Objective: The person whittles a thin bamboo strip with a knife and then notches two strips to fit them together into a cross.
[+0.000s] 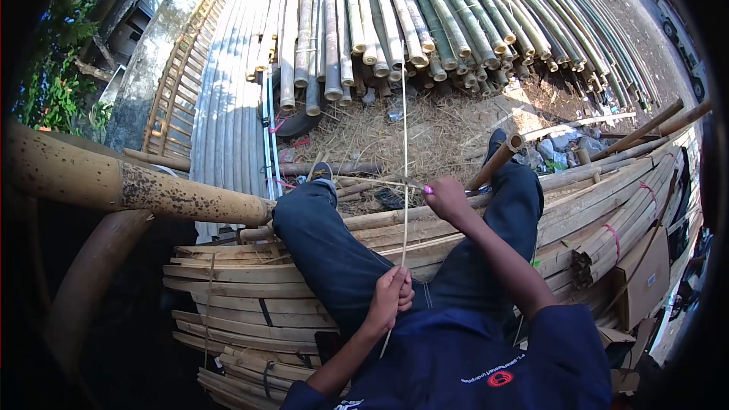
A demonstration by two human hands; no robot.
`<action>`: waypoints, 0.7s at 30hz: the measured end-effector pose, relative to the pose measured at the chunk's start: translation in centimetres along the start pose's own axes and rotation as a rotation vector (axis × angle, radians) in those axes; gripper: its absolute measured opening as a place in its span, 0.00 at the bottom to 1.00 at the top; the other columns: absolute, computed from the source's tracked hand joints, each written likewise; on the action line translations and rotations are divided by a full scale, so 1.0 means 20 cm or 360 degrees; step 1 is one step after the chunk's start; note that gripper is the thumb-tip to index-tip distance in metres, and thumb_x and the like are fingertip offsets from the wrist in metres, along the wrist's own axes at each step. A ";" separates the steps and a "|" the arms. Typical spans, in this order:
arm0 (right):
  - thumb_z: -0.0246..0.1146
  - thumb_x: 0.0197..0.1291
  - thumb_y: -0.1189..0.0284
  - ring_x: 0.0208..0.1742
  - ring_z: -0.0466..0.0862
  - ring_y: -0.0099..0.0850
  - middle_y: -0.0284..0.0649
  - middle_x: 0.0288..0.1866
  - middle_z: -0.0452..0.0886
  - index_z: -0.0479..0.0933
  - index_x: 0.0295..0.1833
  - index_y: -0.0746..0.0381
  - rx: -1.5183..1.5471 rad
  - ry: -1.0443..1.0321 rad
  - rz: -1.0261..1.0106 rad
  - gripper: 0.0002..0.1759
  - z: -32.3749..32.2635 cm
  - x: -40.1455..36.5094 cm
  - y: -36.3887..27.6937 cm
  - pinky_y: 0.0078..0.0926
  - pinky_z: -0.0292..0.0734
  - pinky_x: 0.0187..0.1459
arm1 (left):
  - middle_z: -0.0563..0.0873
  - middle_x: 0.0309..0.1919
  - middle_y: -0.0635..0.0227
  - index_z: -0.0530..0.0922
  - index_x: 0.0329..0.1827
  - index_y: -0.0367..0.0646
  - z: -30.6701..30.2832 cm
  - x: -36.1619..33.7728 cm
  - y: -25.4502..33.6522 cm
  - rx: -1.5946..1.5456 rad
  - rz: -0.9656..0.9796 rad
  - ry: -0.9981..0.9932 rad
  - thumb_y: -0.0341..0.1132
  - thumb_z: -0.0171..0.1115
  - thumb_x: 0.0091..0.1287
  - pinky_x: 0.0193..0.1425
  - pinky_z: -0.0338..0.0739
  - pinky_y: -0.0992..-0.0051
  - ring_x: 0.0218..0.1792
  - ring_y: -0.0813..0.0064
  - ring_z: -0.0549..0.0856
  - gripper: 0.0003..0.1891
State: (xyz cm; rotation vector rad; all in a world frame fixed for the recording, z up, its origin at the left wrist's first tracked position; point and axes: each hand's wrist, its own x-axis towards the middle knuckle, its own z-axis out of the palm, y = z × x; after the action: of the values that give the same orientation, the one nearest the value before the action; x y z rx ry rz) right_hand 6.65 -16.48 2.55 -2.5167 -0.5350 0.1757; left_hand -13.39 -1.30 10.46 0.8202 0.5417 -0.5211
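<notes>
My left hand (393, 291) is closed in a fist around a thin bamboo strip (405, 228), low in front of my lap. The strip runs away from me between my knees, toward the pile of poles. Farther out along it, my right hand (446, 200) grips a knife by its pink handle (429, 190). The knife's narrow blade (410, 181) points left and overlaps the strip in this view. The strip's near end comes out below my left fist, by my shirt.
Stacked split bamboo (250, 288) lies beneath and beside me. A thick bamboo pole (190, 201) comes in from the left to my knee. Ahead lies a big pile of bamboo poles (380, 15), with straw-covered ground (349, 133) before it. A cardboard box (644, 277) stands at right.
</notes>
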 end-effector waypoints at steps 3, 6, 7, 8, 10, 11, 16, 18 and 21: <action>0.55 0.54 0.62 0.30 0.80 0.53 0.53 0.24 0.79 0.78 0.24 0.65 -0.0021 0.0139 0.0264 0.18 -0.07 0.11 0.14 0.51 0.74 0.34 | 0.55 0.17 0.82 0.65 0.34 0.46 0.02 -0.01 -0.02 0.0003 -0.0064 -0.0067 0.43 0.46 0.76 0.15 0.46 0.86 0.14 0.91 0.52 0.13; 0.57 0.53 0.61 0.29 0.81 0.51 0.52 0.22 0.78 0.79 0.24 0.63 -0.0021 -0.0031 -0.0035 0.16 -0.05 0.04 0.05 0.49 0.75 0.34 | 0.56 0.17 0.81 0.64 0.35 0.45 -0.01 0.01 0.03 -0.0021 -0.0045 -0.0049 0.43 0.46 0.76 0.15 0.46 0.86 0.14 0.91 0.52 0.13; 0.58 0.52 0.61 0.29 0.81 0.50 0.51 0.22 0.78 0.79 0.24 0.62 -0.0042 -0.0145 -0.0197 0.16 -0.03 -0.04 -0.03 0.49 0.75 0.33 | 0.56 0.17 0.81 0.65 0.35 0.45 -0.02 0.02 0.05 -0.0003 0.0004 -0.0017 0.43 0.47 0.76 0.15 0.46 0.86 0.14 0.91 0.52 0.13; 0.59 0.51 0.62 0.28 0.81 0.49 0.49 0.21 0.79 0.79 0.24 0.61 0.0051 -0.0308 -0.0436 0.14 -0.02 -0.12 -0.10 0.48 0.75 0.32 | 0.56 0.17 0.81 0.65 0.35 0.45 -0.02 0.03 0.06 0.0010 0.0051 0.0012 0.43 0.47 0.76 0.15 0.46 0.86 0.14 0.91 0.52 0.13; 0.58 0.51 0.63 0.26 0.81 0.49 0.48 0.20 0.79 0.79 0.23 0.59 0.0047 -0.0512 -0.0613 0.12 -0.01 -0.24 -0.24 0.49 0.75 0.31 | 0.56 0.17 0.82 0.65 0.35 0.45 -0.02 0.05 0.05 0.0017 0.0062 0.0057 0.42 0.47 0.76 0.15 0.46 0.86 0.14 0.91 0.52 0.13; 0.58 0.51 0.63 0.26 0.81 0.49 0.48 0.20 0.78 0.79 0.23 0.59 0.0045 -0.0533 -0.0622 0.13 -0.01 -0.24 -0.24 0.49 0.75 0.32 | 0.55 0.17 0.82 0.65 0.36 0.45 -0.02 0.06 0.04 0.0059 0.0075 0.0071 0.42 0.47 0.76 0.15 0.46 0.86 0.14 0.91 0.53 0.12; 0.56 0.53 0.64 0.27 0.79 0.53 0.52 0.22 0.78 0.78 0.24 0.63 0.0125 -0.0057 -0.0100 0.15 0.01 0.00 0.03 0.50 0.74 0.33 | 0.55 0.17 0.82 0.65 0.35 0.44 0.03 0.00 0.02 -0.0056 -0.0048 0.0000 0.40 0.48 0.75 0.15 0.46 0.86 0.14 0.91 0.53 0.12; 0.55 0.54 0.63 0.28 0.79 0.53 0.53 0.23 0.78 0.78 0.25 0.63 0.0133 0.0038 0.0090 0.15 0.01 0.05 0.10 0.51 0.74 0.33 | 0.55 0.17 0.81 0.65 0.35 0.44 0.03 0.00 0.01 -0.0063 -0.0059 -0.0060 0.40 0.48 0.75 0.15 0.46 0.87 0.14 0.91 0.53 0.11; 0.55 0.54 0.62 0.29 0.80 0.53 0.53 0.23 0.78 0.78 0.25 0.63 0.0188 -0.0031 -0.0058 0.16 -0.02 -0.01 0.00 0.50 0.75 0.33 | 0.55 0.17 0.82 0.65 0.36 0.44 0.01 0.03 0.04 -0.0090 -0.0013 -0.0018 0.40 0.48 0.75 0.15 0.46 0.87 0.14 0.91 0.53 0.11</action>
State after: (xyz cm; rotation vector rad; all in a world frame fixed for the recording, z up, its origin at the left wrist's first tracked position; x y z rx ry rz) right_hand 6.56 -16.71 2.82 -2.3913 -0.5610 0.2121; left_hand -12.47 -1.16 10.64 0.7612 0.5471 -0.5153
